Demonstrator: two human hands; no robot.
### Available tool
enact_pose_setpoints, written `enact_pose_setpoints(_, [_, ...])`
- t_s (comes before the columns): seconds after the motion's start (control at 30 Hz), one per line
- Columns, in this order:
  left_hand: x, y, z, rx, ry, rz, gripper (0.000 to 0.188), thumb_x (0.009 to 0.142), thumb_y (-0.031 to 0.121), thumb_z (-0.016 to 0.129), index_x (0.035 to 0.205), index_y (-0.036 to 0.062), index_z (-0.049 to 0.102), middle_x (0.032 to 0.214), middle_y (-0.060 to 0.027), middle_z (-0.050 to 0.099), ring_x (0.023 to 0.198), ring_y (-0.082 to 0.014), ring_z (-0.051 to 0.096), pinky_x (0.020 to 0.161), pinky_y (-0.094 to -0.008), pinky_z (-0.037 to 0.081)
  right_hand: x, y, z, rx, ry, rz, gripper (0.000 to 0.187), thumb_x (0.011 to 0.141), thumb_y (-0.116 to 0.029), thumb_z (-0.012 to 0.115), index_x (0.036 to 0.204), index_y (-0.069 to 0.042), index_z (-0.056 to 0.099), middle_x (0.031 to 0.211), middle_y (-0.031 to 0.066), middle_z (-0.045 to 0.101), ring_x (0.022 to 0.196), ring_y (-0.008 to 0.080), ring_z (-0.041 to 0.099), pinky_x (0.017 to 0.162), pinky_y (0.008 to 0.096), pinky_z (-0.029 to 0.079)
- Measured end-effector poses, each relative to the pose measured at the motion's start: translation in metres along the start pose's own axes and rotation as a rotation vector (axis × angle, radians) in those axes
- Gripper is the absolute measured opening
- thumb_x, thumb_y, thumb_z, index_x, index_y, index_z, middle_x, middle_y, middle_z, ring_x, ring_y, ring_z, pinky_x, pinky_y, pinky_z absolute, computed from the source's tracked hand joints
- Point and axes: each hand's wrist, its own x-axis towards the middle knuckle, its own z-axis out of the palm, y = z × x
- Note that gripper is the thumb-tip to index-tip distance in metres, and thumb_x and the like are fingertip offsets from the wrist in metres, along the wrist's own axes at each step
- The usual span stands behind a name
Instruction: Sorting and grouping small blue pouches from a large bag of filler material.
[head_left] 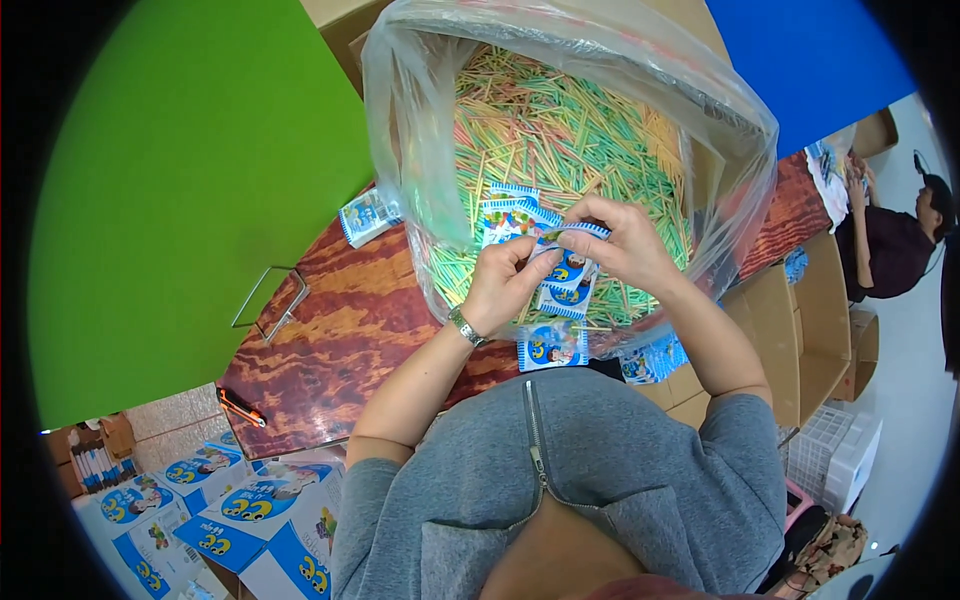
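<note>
A large clear plastic bag (408, 125) lines a cardboard box and holds a heap of thin pastel sticks (550, 130) in green, yellow, pink and orange. Over its near side, my left hand (498, 285) and my right hand (628, 245) meet, fingertips pinched on the edge of a small blue-and-white packet (572, 268). More such packets (508, 218) lie on the sticks just beyond and beneath my fingers. Another packet (553, 346) rests at the bag's near rim, close to my body. What is inside the pinched packet is hidden.
Left on the reddish wood-patterned table (340, 350) are a packet (366, 216), a bent metal frame (275, 303) and an orange utility knife (242, 408). Printed blue-and-white boxes (270, 500) stand lower left. Rightward are an open carton (822, 330), a white crate (822, 455) and another person (895, 245).
</note>
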Motion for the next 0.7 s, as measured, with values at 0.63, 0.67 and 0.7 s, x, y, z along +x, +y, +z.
enact_pose_setpoints(0.63, [0.006,-0.045,-0.002,0.125,0.129,0.173,0.026,0.076,0.023,0.079,0.083,0.0023,0.066,0.074,-0.0083,0.061,0.066,-0.0154,0.056,0.061,-0.032,0.047,0.008,0.021,0.021,-0.049,-0.061,-0.183,0.015,0.086,-0.003,0.064,0.099,0.002,0.065,0.085,0.0119,0.065,0.08,0.019,0.063,0.071,0.0308,0.049])
enact_pose_setpoints(0.67, [0.009,-0.039,0.0,0.113,0.096,0.112,0.027,0.075,0.023,0.08,0.081,0.0019,0.064,0.072,-0.009,0.059,0.064,-0.0173,0.055,0.06,-0.0325,0.046,0.005,0.017,0.015,0.078,-0.109,0.013,0.018,0.086,0.0,0.062,0.104,0.003,0.063,0.091,0.0081,0.063,0.084,0.0126,0.059,0.073,0.0269,0.048])
enact_pose_setpoints(0.7, [0.014,-0.039,0.007,0.047,0.189,0.21,0.037,0.069,0.025,0.081,0.064,0.0038,0.051,0.057,-0.0083,0.048,0.054,-0.0171,0.047,0.052,-0.0337,0.04,0.005,0.016,0.017,0.12,-0.062,0.005,0.02,0.087,0.001,0.061,0.107,0.003,0.06,0.094,0.0049,0.06,0.088,0.0113,0.057,0.076,0.0262,0.047])
